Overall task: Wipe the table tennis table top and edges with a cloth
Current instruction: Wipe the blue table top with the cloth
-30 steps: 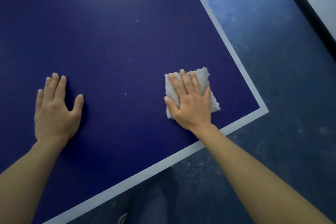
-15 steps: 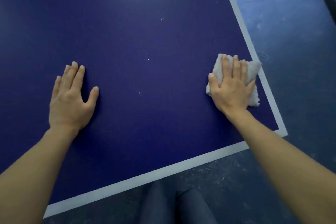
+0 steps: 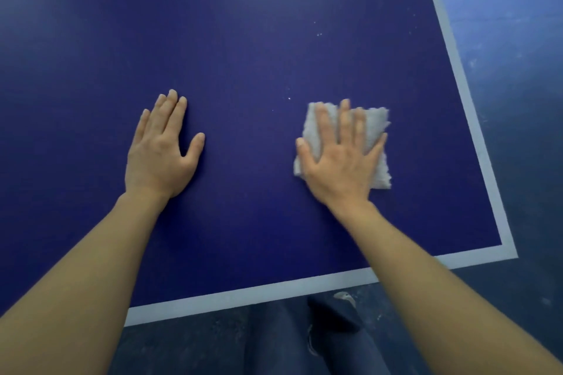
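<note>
1. Dark blue flooring (image 3: 518,100), scuffed and speckled, is seen beyond the right and near edges of the deep blue table tennis table top (image 3: 243,39); the corner is bordered by a pale grey-white painted line (image 3: 475,131).
2. A small, folded, light grey fluffy cloth (image 3: 376,128) is located on the table top, right of centre, apart from the right border line and well clear of the near one.
3. The cloth is covered by the right hand (image 3: 341,161), laid flat with fingers straight and spread; nothing is gripped, the cloth is only pressed down.
4. The left hand (image 3: 161,149) is laid palm-down on the bare surface, well apart from the cloth, fingers straight and close together, thumb out; it is judged to serve as a brace.
5. A few pale specks (image 3: 318,34) are noted on the surface beyond the cloth.
6. Handling judgement: the cloth is taken to be light, soft and limp, liable to bunch or roll at its frayed edges. The table top appears hard and smooth, so slip under the cloth is expected to be easy.
7. Hold judgement: a flat palm over the middle is thought adequate for the top; for the edges, the cloth would probably be better pinched and wrapped over the rim.
</note>
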